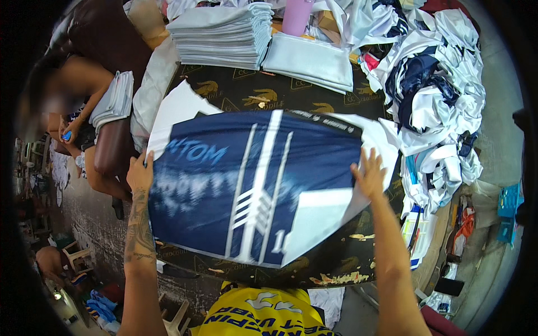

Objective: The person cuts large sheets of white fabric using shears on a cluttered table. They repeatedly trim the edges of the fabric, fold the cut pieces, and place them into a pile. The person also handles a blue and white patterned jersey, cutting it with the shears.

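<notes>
Head view: my left hand grips the left edge of a navy-and-white sports jersey, fingers curled round the cloth, thumb side up. My right hand is on the jersey's right edge, fingers spread, nearly flat; can't tell if it pinches the cloth or just presses it. The jersey lies spread across the dark printed tabletop, right in front of me, w/ white vertical stripes down the middle. Its lower right part is turned over, white inside showing; the top left corner also shows white. The cloth looks blurred, so prob. moving.

Progress, as I judge it: this piece is spread out w/ maybe one fold started, not folded up yet. Beyond it, at the table's far edge, sits a tall stack of folded white garments and just beside it a lower stack, so a good share looks done. At right, a big loose heap of white and navy garments spills over the table edge, so plenty looks left.

Other bits: a pink bottle behind the stacks; another person sits at far left, holding a small pile of folded cloth.
</notes>
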A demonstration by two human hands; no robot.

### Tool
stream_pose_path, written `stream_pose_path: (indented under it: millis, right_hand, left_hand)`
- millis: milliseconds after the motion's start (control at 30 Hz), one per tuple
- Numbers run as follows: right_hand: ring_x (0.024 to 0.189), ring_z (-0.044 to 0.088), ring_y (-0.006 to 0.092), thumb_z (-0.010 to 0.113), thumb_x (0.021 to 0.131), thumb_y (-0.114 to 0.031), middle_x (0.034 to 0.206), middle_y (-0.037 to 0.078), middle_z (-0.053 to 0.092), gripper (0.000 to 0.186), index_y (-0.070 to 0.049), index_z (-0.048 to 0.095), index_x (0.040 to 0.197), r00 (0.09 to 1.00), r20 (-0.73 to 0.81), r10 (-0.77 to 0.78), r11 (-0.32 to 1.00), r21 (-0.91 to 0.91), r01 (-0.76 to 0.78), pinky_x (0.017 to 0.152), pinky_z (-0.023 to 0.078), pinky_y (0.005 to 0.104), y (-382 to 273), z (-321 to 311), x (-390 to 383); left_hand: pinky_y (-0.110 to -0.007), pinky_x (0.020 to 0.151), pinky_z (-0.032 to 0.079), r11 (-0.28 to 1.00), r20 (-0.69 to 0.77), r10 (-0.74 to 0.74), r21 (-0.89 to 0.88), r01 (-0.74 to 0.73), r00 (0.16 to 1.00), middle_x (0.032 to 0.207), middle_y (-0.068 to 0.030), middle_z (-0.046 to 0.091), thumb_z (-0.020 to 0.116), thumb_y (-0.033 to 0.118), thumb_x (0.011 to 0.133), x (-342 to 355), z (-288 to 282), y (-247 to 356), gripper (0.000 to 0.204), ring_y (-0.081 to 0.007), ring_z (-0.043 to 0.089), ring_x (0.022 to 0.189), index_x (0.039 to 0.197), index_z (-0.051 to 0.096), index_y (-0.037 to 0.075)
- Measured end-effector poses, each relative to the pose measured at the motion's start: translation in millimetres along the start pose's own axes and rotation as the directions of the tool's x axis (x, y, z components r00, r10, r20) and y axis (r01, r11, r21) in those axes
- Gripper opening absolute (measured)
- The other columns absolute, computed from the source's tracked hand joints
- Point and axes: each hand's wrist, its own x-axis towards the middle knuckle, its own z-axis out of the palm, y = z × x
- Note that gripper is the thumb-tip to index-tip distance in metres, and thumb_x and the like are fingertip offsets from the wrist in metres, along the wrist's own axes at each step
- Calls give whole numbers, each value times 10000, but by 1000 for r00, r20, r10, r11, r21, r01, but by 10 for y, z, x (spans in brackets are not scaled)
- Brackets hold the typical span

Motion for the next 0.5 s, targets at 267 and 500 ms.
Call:
stream_pose_path:
  millis: [267, 500]
  right_hand:
    - [1631, 186, 487, 605, 1050, -532, 1788, 134, 247, 722, -259, 390, 1683, 808, 21, -588, 800, 160, 578, 1277, 193, 705, -492, 66, -889]
    - [1228, 625, 420, 758, 917, -293, 1156, 176, 726, 262, -54, 747, 1022, 952, 194, 237, 971, -6, -241, 1056, 466, 574, 447, -443, -2763]
  left_hand:
    - [-539, 937, 541, 995, -170, -25, -99, 8, 985, 1339, -243, 637, 552, 516, 1095, -1133, -364, -496, 594, -463, 659, 1171, 1639, 484, 289]
    - [-523, 781, 543, 978, -165, 209, 16, -209, 964, 1141, -217, 579, 600, 434, 1082, -1920, -111, -697, 603, -433, 660, 954, 1660, 460, 334]
